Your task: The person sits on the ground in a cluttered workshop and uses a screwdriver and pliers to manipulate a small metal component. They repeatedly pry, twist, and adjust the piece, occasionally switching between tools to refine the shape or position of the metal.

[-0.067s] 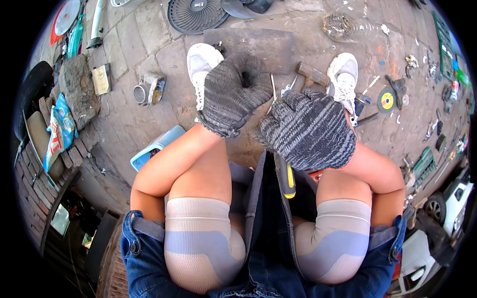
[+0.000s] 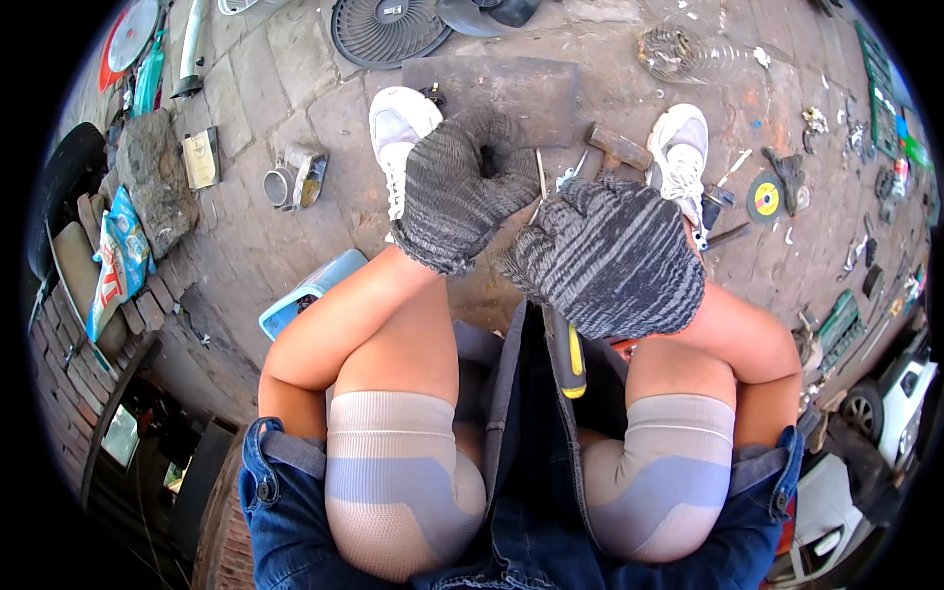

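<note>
My right hand (image 2: 612, 258), in a dark grey knitted glove, is wrapped round a screwdriver. Its black-and-yellow handle (image 2: 571, 360) sticks out below the palm, toward me, and its thin metal shaft (image 2: 540, 175) appears beyond the fingers. My left hand (image 2: 462, 192), gloved alike, is curled closed just left of the shaft tip; whatever lies in its fingers is hidden. Both hands hang between my knees, above the ground. Beyond my right hand a hammer (image 2: 618, 149) with a worn head lies near my right shoe (image 2: 678, 147).
A flat dark plate (image 2: 501, 93) lies ahead of my hands, with a round fan grille (image 2: 389, 29) beyond. By my left forearm sits a light-blue container (image 2: 313, 288). A metal cylindrical part (image 2: 295, 179), a stone block (image 2: 155, 182), a grinding disc (image 2: 764, 198) and scattered scraps surround me.
The screwdriver handle's end sits very slightly lower, and my right hand has shifted a touch with it. My left hand stays nearly still.
</note>
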Available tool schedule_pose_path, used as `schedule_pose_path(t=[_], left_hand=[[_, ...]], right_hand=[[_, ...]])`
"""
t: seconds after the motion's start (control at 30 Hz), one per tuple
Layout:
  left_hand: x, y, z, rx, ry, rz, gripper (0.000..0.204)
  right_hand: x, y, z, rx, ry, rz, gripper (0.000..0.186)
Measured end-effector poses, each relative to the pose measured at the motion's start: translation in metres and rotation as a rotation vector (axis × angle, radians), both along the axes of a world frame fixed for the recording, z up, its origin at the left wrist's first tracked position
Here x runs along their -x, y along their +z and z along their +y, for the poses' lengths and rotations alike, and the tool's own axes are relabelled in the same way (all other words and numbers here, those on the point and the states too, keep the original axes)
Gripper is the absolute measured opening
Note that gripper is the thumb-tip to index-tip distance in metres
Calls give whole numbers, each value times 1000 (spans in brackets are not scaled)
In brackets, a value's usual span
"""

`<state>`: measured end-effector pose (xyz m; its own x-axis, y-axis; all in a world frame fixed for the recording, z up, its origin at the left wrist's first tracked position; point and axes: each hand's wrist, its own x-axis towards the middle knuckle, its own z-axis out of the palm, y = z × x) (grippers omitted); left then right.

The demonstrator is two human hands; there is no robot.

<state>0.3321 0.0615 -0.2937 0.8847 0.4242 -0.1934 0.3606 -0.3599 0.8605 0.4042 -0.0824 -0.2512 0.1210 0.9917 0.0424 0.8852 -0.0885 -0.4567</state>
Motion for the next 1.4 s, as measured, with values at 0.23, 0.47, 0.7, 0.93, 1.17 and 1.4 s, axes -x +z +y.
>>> schedule_pose_path(t=[0.23,0.47,0.7,0.93,1.17,1.4], left_hand=[[-5,14,7,695,279,-38,11],[-7,27,7,910,339,89,13],[-4,22,4,654,307,29,12],[-5,17,-5,315,239,-170,12],[6,9,0,78,32,-126,14],[-4,18,-5,443,193,-172,15]], right_hand=[[-19,-23,-38,-79,-401,549,23],[-13,-24,-38,-600,-595,1058,27],[-27,-11,-33,-422,-341,494,17],[-29,-2,-33,-307,-288,415,17],[-27,0,-29,-119,-196,192,28],[-17,-15,-39,-311,-521,625,14]])
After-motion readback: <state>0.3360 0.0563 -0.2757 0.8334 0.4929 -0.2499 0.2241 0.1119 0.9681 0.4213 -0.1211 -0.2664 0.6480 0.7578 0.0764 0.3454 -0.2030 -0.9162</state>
